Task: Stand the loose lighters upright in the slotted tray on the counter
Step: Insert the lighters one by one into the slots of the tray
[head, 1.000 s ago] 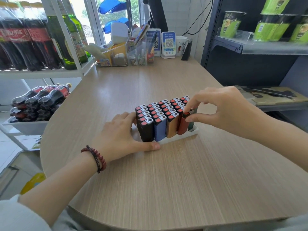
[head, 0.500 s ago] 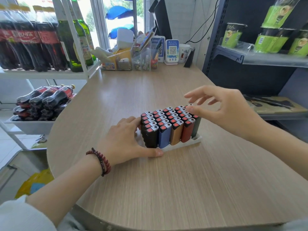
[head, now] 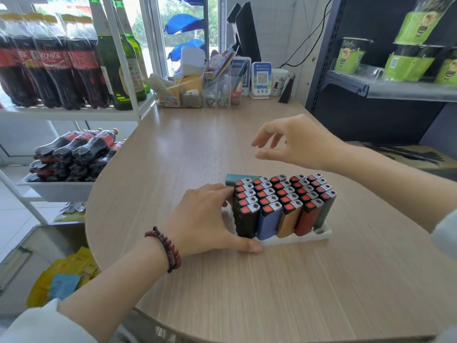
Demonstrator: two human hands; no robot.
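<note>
Over at 9 o'clock there's a rack with cola bottles (head: 47,68). The left hand (head: 205,219) lies flat on the counter (head: 272,293), fingers loosely spread and holding nothing, pressed up against the left side of the white slotted tray (head: 296,238), thumb along its front edge. The tray is pretty much packed with lighters (head: 282,204) standing upright in rows. One teal lighter (head: 239,179) lies flat on the counter just behind the tray, around 11 o'clock from it. The right hand (head: 296,144) hovers above the tray at 12 o'clock, empty, fingers curled and only narrowly parted.
</note>
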